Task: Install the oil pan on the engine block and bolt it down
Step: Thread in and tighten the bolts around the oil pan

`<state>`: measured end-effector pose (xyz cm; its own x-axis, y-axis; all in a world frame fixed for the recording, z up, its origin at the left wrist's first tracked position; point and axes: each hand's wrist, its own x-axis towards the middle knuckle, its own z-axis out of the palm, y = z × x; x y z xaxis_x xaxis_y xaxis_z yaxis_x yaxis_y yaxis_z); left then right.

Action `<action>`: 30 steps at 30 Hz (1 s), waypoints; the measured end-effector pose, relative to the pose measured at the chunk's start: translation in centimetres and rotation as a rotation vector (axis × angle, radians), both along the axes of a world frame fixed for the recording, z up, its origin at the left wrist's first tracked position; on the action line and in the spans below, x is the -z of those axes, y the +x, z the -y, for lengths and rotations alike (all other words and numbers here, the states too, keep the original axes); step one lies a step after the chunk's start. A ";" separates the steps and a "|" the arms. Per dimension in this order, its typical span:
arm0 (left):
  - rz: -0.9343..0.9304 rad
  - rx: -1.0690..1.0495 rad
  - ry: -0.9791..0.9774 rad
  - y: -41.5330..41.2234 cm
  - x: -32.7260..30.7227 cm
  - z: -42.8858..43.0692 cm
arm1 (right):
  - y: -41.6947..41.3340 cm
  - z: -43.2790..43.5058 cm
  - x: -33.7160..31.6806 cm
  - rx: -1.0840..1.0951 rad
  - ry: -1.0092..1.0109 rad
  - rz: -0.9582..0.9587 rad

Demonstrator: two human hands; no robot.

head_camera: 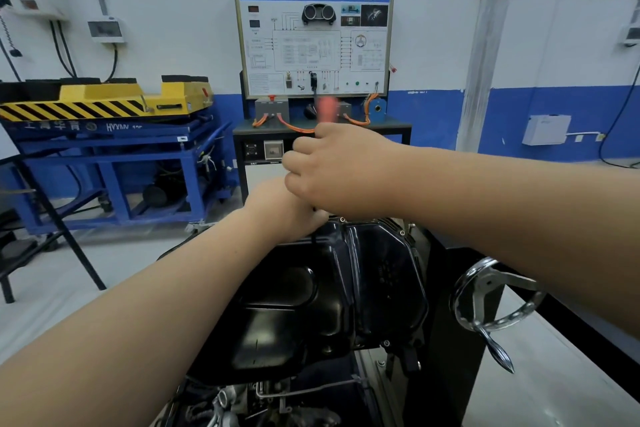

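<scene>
Oil pan: black and shiny. It sits right on top of the engine block, in the middle, close to the person.
Near bolt: a small bolt sits in the pan's near rim. More small ones show along the far rim.
Wheel: a silver hand wheel with a handle, just to the right of the pan.
Left hand: it is at the far edge of the pan, tucked under the other hand. Its fingers are hidden, so I cannot tell if it holds anything. It may be steadying the thin dark shaft that points down to the rim.
Right hand: it is curled tight around a tool, just above the left hand. The tool's red handle sticks up and looks blurry.
Step now: the pan looks to be in place, so this is the bolting part, at a bolt on the far rim.
Next move: keep the tool straight on the bolt, turn it until snug, then go to the next bolt around the rim.
Far back: a blue cart with a yellow top on the left, and a white board with drawings by the wall.
</scene>
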<state>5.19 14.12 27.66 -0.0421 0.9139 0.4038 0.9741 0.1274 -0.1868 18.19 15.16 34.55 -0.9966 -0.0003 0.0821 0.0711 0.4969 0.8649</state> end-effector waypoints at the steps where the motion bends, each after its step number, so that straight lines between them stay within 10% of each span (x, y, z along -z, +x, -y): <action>1: 0.042 -0.016 0.021 0.0 -0.1 0.1 | -0.2 0.2 0.0 0.052 0.004 -0.037; 6: 0.052 -0.051 -0.055 0.2 -0.1 0.5 | -0.6 1.1 0.0 0.417 -0.301 -0.215; 15: 0.035 -0.019 0.024 0.0 0.0 -0.2 | -0.4 0.8 0.0 0.194 -0.007 -0.061; 20: 0.086 -0.072 -0.056 -0.1 0.0 -0.2 | -0.7 1.0 0.4 0.491 -0.364 -0.195; 25: -0.021 0.056 0.047 -0.1 -0.1 -0.4 | 0.4 -0.7 -0.1 0.033 -0.020 -0.046; 30: 0.080 -0.093 -0.039 0.1 -0.6 -0.1 | -0.1 -0.2 0.8 0.294 -0.194 -0.231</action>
<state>5.32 14.27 28.29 -0.1576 0.9195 0.3601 0.9705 0.2117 -0.1158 18.04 15.35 33.72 -0.9073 0.3186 0.2744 0.4155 0.5788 0.7017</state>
